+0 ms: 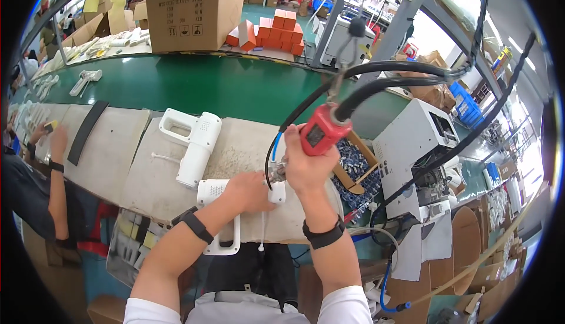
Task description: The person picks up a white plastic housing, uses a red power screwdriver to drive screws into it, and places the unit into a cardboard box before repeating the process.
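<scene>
My right hand (pixel 306 168) is wrapped round a red power screwdriver (pixel 325 131), which hangs on black cables and a thin hose. Its metal lower end meets the right end of a white plastic appliance housing (pixel 215 190) lying on the bench. My left hand (pixel 250 191) is closed over that housing and holds it against the surface; its fingers hide the middle of the part. The housing's loop handle (pixel 229 241) points toward me, and a thin white stem (pixel 262 233) sticks out beside it. Farther back lies a second white housing (pixel 200 147), with its handle to the left.
To the right sit a cardboard tray of small dark parts (pixel 356 165) and a white machine (pixel 412 142). A green conveyor belt (pixel 194 83) runs behind the bench, with a big carton (pixel 194 12) and orange boxes (pixel 276 33) beyond. A co-worker's hands (pixel 53 142) are at far left.
</scene>
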`<move>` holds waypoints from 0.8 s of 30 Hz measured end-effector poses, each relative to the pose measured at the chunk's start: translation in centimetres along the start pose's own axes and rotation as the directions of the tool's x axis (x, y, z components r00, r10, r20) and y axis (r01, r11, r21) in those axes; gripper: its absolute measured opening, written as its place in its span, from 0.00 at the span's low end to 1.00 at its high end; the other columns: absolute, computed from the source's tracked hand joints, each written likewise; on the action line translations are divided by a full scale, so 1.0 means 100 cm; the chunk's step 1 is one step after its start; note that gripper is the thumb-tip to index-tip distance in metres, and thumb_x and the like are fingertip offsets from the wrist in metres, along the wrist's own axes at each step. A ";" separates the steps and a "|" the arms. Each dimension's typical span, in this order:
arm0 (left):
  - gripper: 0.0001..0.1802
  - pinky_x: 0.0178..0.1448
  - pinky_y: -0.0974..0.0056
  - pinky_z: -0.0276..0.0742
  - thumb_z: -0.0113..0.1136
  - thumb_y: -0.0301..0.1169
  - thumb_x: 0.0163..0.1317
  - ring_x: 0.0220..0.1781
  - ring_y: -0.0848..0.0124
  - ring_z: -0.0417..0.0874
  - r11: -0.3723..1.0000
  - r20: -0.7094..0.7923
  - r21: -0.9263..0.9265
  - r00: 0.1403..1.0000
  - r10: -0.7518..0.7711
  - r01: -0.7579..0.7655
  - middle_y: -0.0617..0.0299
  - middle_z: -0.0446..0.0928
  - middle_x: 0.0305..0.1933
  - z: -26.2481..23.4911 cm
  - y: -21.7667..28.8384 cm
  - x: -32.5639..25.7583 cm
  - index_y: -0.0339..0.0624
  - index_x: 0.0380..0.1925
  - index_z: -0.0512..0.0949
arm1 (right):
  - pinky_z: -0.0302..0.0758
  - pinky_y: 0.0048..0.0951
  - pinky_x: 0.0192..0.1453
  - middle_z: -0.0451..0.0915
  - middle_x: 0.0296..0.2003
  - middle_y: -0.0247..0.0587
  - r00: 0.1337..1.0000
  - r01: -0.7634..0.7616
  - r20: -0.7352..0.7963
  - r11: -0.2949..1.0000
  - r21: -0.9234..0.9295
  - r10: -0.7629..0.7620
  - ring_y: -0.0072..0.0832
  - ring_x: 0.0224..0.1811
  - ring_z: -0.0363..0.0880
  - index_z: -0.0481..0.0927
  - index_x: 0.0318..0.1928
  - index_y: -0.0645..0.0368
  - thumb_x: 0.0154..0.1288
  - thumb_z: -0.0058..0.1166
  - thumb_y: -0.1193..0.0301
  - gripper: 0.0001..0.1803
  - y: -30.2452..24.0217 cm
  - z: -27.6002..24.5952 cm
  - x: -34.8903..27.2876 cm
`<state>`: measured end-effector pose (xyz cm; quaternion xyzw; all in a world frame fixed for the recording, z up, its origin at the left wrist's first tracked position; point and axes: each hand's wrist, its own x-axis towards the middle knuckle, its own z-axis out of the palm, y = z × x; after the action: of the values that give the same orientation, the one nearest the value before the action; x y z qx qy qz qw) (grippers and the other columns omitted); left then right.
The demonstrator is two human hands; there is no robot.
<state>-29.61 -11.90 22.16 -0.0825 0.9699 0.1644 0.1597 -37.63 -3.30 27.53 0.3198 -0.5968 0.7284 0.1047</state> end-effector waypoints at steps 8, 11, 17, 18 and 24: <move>0.38 0.51 0.55 0.77 0.72 0.57 0.42 0.46 0.51 0.81 0.962 -0.438 -0.089 0.877 0.197 -0.260 0.51 0.80 0.41 0.014 -0.011 0.011 0.42 0.48 0.76 | 0.63 0.19 0.17 0.74 0.16 0.33 0.997 -0.006 -0.072 0.988 0.153 0.017 0.18 0.14 0.70 0.76 0.33 0.65 0.63 0.58 0.76 0.05 -0.065 -0.021 0.014; 0.31 0.51 0.59 0.77 0.74 0.44 0.47 0.45 0.57 0.82 0.713 -0.593 -0.326 0.722 0.357 -0.621 0.52 0.81 0.43 0.002 -0.006 0.003 0.43 0.51 0.79 | 0.64 0.18 0.17 0.74 0.16 0.32 0.999 -0.001 -0.051 0.996 0.085 0.005 0.17 0.14 0.71 0.76 0.33 0.65 0.63 0.59 0.76 0.05 -0.064 -0.022 0.011; 0.13 0.41 0.63 0.77 0.72 0.32 0.53 0.32 0.64 0.81 0.583 -0.631 -0.531 0.746 0.213 -0.615 0.55 0.84 0.33 0.023 -0.008 0.001 0.47 0.40 0.84 | 0.65 0.19 0.18 0.74 0.17 0.32 1.000 -0.008 -0.013 0.991 0.135 0.010 0.17 0.14 0.71 0.76 0.33 0.66 0.62 0.59 0.76 0.06 -0.072 -0.014 0.000; 0.13 0.41 0.63 0.77 0.72 0.32 0.53 0.32 0.65 0.81 0.545 -0.610 -0.586 0.769 0.191 -0.600 0.54 0.84 0.34 0.026 -0.010 0.001 0.47 0.40 0.84 | 0.65 0.19 0.17 0.74 0.17 0.33 1.000 0.018 0.001 0.993 0.115 -0.018 0.17 0.14 0.71 0.76 0.33 0.66 0.62 0.59 0.76 0.06 -0.073 -0.013 -0.001; 0.14 0.41 0.63 0.77 0.71 0.28 0.49 0.32 0.63 0.83 0.645 -0.566 -0.535 0.798 0.206 -0.546 0.53 0.84 0.33 0.037 -0.022 0.007 0.45 0.39 0.84 | 0.64 0.20 0.17 0.73 0.16 0.33 1.000 0.014 0.005 0.981 0.193 -0.015 0.18 0.14 0.70 0.76 0.34 0.67 0.62 0.58 0.78 0.05 -0.095 -0.012 -0.001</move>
<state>-28.70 -12.75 17.93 0.0393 0.8453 0.5106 -0.1523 -32.91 0.38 34.99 0.3352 -0.5214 0.7810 0.0763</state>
